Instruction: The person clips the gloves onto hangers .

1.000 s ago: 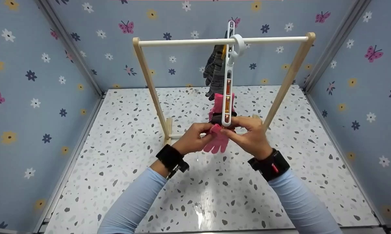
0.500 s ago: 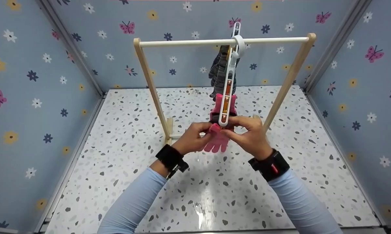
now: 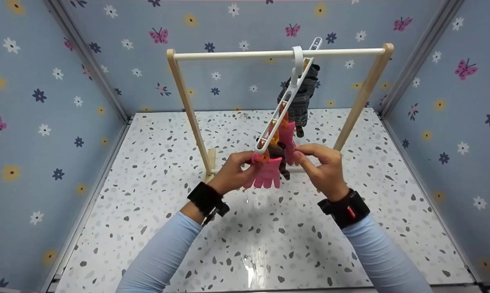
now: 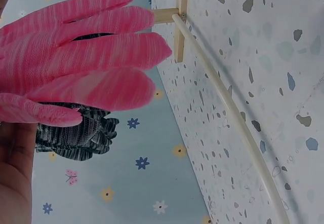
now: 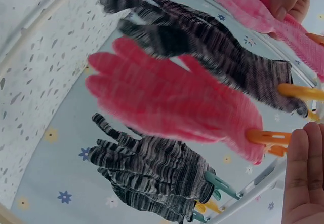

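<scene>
My left hand [image 3: 235, 173] pinches the near pink knitted glove [image 3: 268, 173] close to its cuff; in the right wrist view its thumb lies on the knit. That glove hangs from an orange clip at the near end of the white hanger [image 3: 285, 99]. My right hand [image 3: 324, 169] is beside another pink glove [image 5: 177, 97], which hangs from an orange clip [image 5: 268, 137]. The right fingers [image 5: 304, 168] that show are straight, apart from the glove in the right wrist view. A dark striped glove [image 5: 223, 51] with a yellow clip hangs between the pink ones.
The hanger hooks over the white rod [image 3: 237, 54] of a wooden-framed rack [image 3: 361, 97]. Grey striped gloves [image 5: 157, 168] on teal clips hang at its far end. The floor panel [image 3: 245, 244] is speckled white; flowered walls [image 3: 188, 24] stand on several sides.
The hanger has turned, its near end going left and its far end right. My left hand has shifted slightly left with the near pink glove, and my right hand has moved right, away from it.
</scene>
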A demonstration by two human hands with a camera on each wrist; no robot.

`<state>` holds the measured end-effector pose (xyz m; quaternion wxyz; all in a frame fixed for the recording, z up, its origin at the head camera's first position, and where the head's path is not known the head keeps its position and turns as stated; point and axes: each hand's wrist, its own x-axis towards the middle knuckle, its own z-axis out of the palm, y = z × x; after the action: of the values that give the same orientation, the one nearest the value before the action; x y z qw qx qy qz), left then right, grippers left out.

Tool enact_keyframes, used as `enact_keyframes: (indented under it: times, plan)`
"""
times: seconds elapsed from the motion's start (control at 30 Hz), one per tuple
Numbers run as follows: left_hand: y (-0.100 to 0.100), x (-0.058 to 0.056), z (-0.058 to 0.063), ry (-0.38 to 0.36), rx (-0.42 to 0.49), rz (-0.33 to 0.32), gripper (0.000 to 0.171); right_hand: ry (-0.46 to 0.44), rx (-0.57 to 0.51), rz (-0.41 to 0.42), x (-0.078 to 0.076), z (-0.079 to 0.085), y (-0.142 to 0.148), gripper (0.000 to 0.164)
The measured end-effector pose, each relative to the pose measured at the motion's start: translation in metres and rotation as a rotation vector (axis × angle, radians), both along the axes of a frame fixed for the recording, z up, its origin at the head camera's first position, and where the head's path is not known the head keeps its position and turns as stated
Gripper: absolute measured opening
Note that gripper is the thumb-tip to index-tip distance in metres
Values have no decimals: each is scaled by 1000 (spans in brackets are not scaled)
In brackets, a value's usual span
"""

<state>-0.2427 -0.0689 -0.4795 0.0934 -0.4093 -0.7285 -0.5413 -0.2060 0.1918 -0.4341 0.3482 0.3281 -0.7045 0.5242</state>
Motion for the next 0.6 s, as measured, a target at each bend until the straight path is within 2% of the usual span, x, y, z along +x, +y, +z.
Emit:
enact_keyframes:
  times: [0.2,0.4,0.6]
  plan:
    - [-10,-1,0,33,16,37,11,-20,-10,-7,-3,-6,8,18]
    - [-24,0,0,26,14,84,12,-68,-43,-12,-5,-16,16,17]
    - [-39,1,-1,-5,21,103,13,-125,-74,-50,-8,-28,25,11]
